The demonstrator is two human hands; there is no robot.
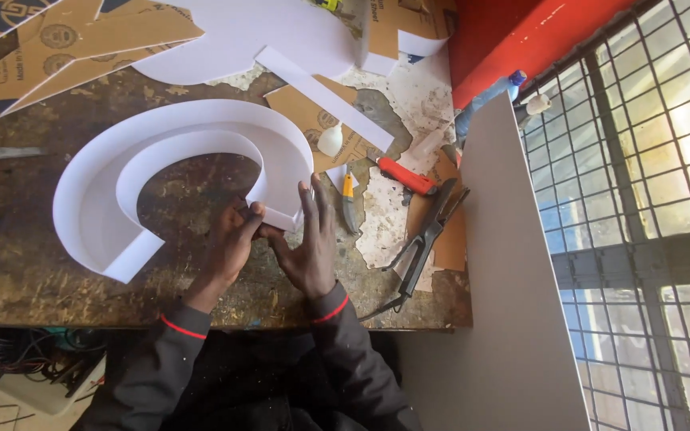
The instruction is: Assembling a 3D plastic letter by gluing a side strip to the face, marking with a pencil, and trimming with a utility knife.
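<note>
— What's the surface like?

— A worn, scratched brown wooden bench (33, 263), stained and patchy, with flaked white paper stuck near its right side. Brown printed cardboard sheets (81, 44) lie along the far edge.

— And where's the white curved channel-shaped foam-board piece (121, 172)?

— Flat on the bench, mid-left. Its right end sits between both hands. The left hand (229, 247) has its fingers curled shut against the piece's end wall; the right hand (309, 243) presses it with open, spread fingers.

— Anything beside them?

— A yellow-handled utility knife (348, 199), a red-handled cutter (406, 175) and black metal shears (429, 235) just right of the hands. A tall grey board (513, 303) stands at the bench edge.

— The room?

— A red wall (513, 36) and a barred, meshed window (648, 199) on the right, bright outside
</note>
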